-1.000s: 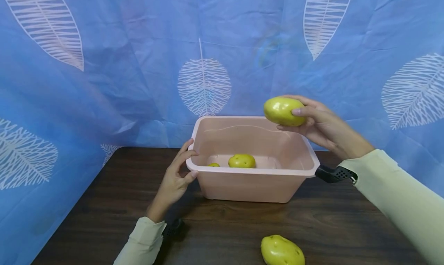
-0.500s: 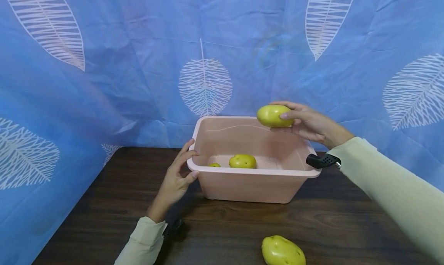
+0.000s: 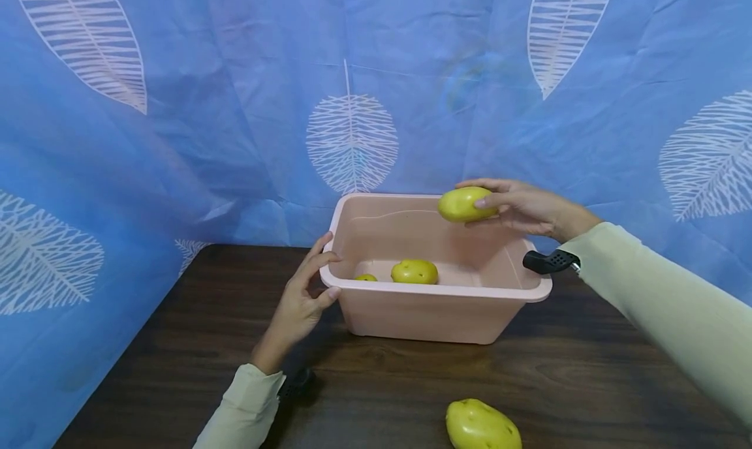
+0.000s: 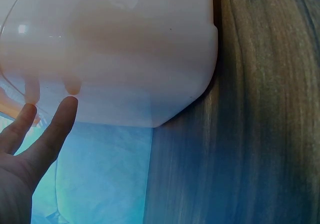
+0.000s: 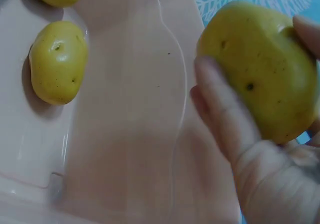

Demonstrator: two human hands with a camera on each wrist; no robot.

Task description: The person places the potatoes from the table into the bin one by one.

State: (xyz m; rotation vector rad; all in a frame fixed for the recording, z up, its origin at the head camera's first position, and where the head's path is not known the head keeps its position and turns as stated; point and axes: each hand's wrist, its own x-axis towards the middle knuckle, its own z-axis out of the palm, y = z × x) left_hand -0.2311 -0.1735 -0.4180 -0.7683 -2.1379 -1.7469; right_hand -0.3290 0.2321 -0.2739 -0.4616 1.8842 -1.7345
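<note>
A yellow-green potato [image 3: 458, 205] is gripped in my right hand [image 3: 525, 209], raised over the back right part of a pink plastic basin [image 3: 423, 315]. The right wrist view shows fingers and thumb around this potato [image 5: 260, 72], above the basin's sloping wall. Two more potatoes lie on the basin floor: one near its middle [image 3: 414, 272], the other mostly hidden by the front rim [image 3: 367, 277]. My left hand [image 3: 298, 302] holds the basin's left rim, with a finger over the edge and the thumb at the front corner. Two of its fingers [image 4: 59, 124] extend along the outer wall.
Another potato [image 3: 483, 426] lies on the dark wooden table [image 3: 176, 344] in front of the basin, cut off by the bottom of the head view. Behind the basin hangs a blue cloth [image 3: 235, 109] with white leaf prints.
My right hand has brought its potato left and slightly down, further over the basin. The left hand keeps its place on the rim, and the head view has shifted slightly.
</note>
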